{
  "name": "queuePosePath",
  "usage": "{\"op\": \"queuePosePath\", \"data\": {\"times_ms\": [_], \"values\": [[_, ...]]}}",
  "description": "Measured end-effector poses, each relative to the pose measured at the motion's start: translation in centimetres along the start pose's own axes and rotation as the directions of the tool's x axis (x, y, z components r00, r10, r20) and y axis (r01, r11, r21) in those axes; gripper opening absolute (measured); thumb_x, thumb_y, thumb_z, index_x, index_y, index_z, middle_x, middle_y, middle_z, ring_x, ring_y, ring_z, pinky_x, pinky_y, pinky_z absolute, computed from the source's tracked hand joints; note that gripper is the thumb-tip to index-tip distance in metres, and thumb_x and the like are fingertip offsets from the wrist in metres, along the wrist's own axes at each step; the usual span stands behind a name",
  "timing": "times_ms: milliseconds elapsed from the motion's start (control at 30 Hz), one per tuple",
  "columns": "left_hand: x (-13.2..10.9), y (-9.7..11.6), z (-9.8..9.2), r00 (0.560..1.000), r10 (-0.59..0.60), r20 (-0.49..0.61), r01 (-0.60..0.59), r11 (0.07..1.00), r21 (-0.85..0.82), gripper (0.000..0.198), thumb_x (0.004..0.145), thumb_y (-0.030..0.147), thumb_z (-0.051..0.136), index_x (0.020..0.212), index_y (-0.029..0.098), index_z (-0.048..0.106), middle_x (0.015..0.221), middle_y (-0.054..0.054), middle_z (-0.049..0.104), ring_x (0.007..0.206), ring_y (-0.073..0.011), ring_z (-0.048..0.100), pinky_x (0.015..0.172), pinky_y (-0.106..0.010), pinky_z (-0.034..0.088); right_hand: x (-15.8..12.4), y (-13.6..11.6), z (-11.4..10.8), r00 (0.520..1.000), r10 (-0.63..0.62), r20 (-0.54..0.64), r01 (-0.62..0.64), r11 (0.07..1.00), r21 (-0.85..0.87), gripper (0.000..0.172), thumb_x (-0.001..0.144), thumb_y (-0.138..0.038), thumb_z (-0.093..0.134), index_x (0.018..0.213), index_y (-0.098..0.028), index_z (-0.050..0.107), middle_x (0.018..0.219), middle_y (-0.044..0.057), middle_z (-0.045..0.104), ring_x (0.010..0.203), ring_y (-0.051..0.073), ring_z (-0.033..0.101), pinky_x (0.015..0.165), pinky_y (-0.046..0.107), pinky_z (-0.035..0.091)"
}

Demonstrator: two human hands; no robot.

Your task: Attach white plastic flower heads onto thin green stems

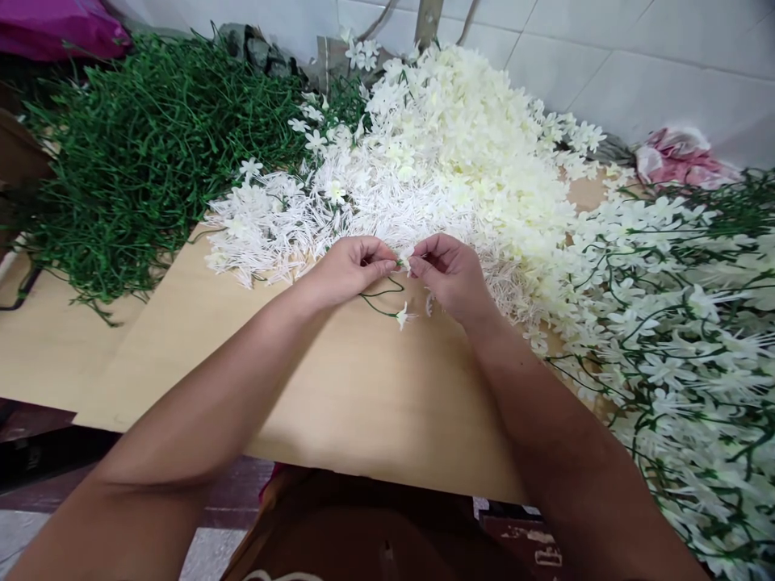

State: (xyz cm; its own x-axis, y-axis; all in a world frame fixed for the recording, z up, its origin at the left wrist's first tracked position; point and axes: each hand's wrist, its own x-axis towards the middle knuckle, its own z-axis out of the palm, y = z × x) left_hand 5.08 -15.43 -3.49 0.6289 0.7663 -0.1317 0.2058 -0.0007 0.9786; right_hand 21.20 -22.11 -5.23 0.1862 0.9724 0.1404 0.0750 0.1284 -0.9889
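Note:
Over the board, my left hand [345, 270] pinches a thin green artificial stem [379, 311] between thumb and fingertips. One branch of that stem hangs below the hand and ends in a small white flower [403, 316]. Close by on the right, my right hand [453, 276] is closed in a pinch on a white artificial flower [405, 255] at the stem's upper tip. The fingertips of both hands nearly meet there and partly cover it. Just behind the hands lies a heap of thin white stamens [387, 211], merging into a mound of cream petals [478, 137].
A large pile of green stems [151, 153] fills the back left. Assembled white flowers on stems [678, 371] spread along the right. The wooden board [363, 395] lies under my forearms. White tiled wall [654, 81] stands behind, with a pink-and-white bag [684, 157] against it.

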Motion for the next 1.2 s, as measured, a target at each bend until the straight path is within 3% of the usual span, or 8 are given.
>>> {"op": "queuePosePath", "data": {"times_ms": [233,433,633,800,933,1067,1200], "values": [[-0.1,0.4,-0.2,1.0,-0.022,0.006,0.021,0.997,0.068,0.015,0.07,0.023,0.068,0.068,0.014,0.056,0.056,0.004,0.048,0.052,-0.0063,0.039,0.052,-0.021,0.03,-0.5,0.0,0.5,0.996,-0.084,0.016,0.085,0.983,-0.16,0.019,0.071,-0.032,0.074,0.072,-0.019,0.06,0.068,-0.002,0.06,0.063,0.011,0.054,0.061,0.028,0.047],[-0.2,0.3,-0.3,0.999,-0.018,0.042,0.014,0.995,0.098,0.016,0.074,0.021,0.063,0.064,0.015,0.053,0.053,0.006,0.04,0.05,-0.0056,0.032,0.051,-0.022,0.026,-0.5,0.1,0.4,0.999,-0.022,0.044,0.029,0.987,-0.155,0.024,0.068,-0.035,0.078,0.066,-0.019,0.06,0.065,0.0,0.063,0.061,0.013,0.057,0.06,0.029,0.049],[0.1,-0.2,0.3,0.999,-0.049,-0.01,0.05,0.991,0.126,0.013,0.073,0.015,0.058,0.062,0.015,0.051,0.052,0.006,0.041,0.051,-0.0061,0.034,0.051,-0.021,0.026,-1.0,0.5,1.2,1.0,0.012,0.001,-0.012,0.995,-0.095,0.027,0.065,-0.037,0.08,0.063,-0.02,0.059,0.076,0.002,0.071,0.075,0.016,0.066,0.073,0.034,0.054],[0.3,0.0,0.1,0.997,-0.072,0.037,0.061,0.97,0.236,0.015,0.071,0.008,0.056,0.059,0.015,0.051,0.051,0.006,0.042,0.051,-0.006,0.034,0.051,-0.022,0.026,-1.2,1.0,1.9,0.999,0.04,-0.037,-0.045,0.99,-0.13,0.03,0.063,-0.039,0.081,0.061,-0.019,0.059,0.07,0.001,0.068,0.064,0.013,0.06,0.063,0.03,0.05],[0.4,0.3,-0.3,0.992,-0.078,0.095,0.062,0.984,0.166,0.015,0.071,0.008,0.059,0.059,0.014,0.052,0.049,0.007,0.04,0.048,-0.0049,0.032,0.05,-0.021,0.024,-1.0,1.3,1.8,0.998,0.045,-0.034,-0.05,0.987,-0.154,0.031,0.064,-0.041,0.08,0.063,-0.019,0.058,0.06,-0.003,0.061,0.056,0.01,0.052,0.057,0.027,0.045],[0.2,0.8,-0.4,0.99,-0.114,0.078,0.109,0.992,0.065,0.02,0.074,0.017,0.067,0.059,0.014,0.053,0.049,0.007,0.04,0.046,-0.0039,0.031,0.048,-0.021,0.023,-0.6,1.3,1.1,0.998,0.052,-0.041,-0.054,0.997,-0.061,0.037,0.06,-0.046,0.083,0.066,-0.02,0.058,0.064,-0.003,0.062,0.06,0.01,0.056,0.061,0.028,0.049],[0.0,0.7,-0.4,0.99,-0.107,0.091,0.101,0.992,0.075,0.027,0.078,0.023,0.066,0.058,0.015,0.051,0.049,0.006,0.042,0.045,-0.0042,0.033,0.048,-0.021,0.025,-0.5,1.0,0.9,0.999,0.043,-0.024,-0.044,0.998,-0.034,0.039,0.059,-0.049,0.083,0.067,-0.02,0.059,0.065,-0.002,0.062,0.06,0.011,0.057,0.06,0.028,0.049]]}}
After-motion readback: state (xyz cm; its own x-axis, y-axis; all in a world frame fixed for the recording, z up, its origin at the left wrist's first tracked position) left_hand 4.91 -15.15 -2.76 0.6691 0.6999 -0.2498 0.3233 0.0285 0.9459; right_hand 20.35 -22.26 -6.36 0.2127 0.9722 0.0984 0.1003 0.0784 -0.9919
